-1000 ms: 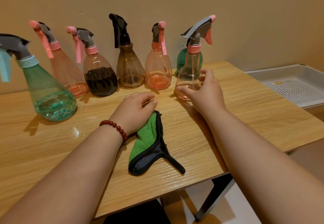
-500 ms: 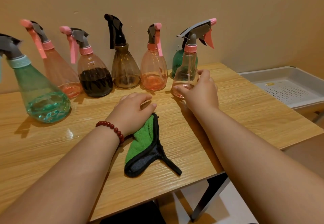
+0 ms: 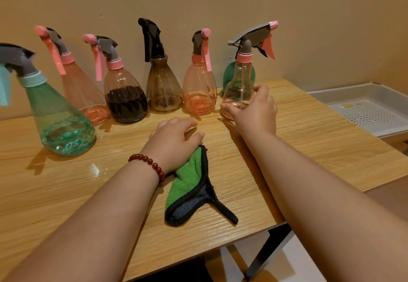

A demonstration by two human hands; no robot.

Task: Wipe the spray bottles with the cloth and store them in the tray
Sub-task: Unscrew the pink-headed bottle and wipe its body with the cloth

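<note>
right hand (image 3: 254, 114): thumb and fingers curled round the base of the clear bottle (image 3: 239, 83), upright near the back right corner of the surface (image 3: 309, 149)
left hand (image 3: 174, 140): relaxed, resting on the far end of the green cloth (image 3: 187, 184)
other bottles (image 3: 163, 87): along the back edge
tray (image 3: 353, 92): beyond the right edge

The green bottle (image 3: 228, 76) at the back edge of the table (image 3: 309, 131) stands mostly hidden behind the clear bottle (image 3: 239, 83), its spray head hard to tell from the one in front. The right hand (image 3: 257, 114) covers the clear bottle's lower right side. The teal bottle (image 3: 59, 118) loses its trigger to the picture's left edge. The cloth (image 3: 187, 184) has its far end under the left hand (image 3: 174, 142). The tray (image 3: 362, 96) is cut off at the right, its yellow label (image 3: 346, 106) too small to read
</note>
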